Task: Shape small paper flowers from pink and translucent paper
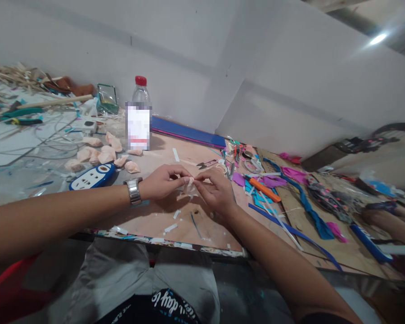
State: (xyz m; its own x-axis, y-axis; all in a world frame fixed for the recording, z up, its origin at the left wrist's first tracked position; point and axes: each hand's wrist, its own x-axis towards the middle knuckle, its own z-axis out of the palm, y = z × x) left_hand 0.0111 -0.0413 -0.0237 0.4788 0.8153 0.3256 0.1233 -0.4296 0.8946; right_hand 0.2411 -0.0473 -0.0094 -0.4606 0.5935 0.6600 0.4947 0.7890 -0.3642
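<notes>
Both hands meet over the near middle of the table, pinching a small pale peach piece (190, 183) that looks like thin fabric or paper. My left hand (165, 181), with a metal watch (134, 191) on its wrist, closes thumb and forefinger on the piece's left side. From the right, my right hand (216, 191) grips its other side between thumb and fingertips. Much of the piece is hidden by the fingers. Similar crumpled peach pieces (107, 154) lie in a loose group to the left. Small snips (207, 164) rest just beyond my right hand.
A red-capped bottle (141, 96) stands behind the peach pieces, near a blue and white power strip (92, 177). Rightward lie an orange cutter knife (265, 190), purple scraps, a blue ribbon (300, 236) and tape. Pliers (23, 112) and wooden sticks are at far left. Another person's limb (386, 220) shows at right.
</notes>
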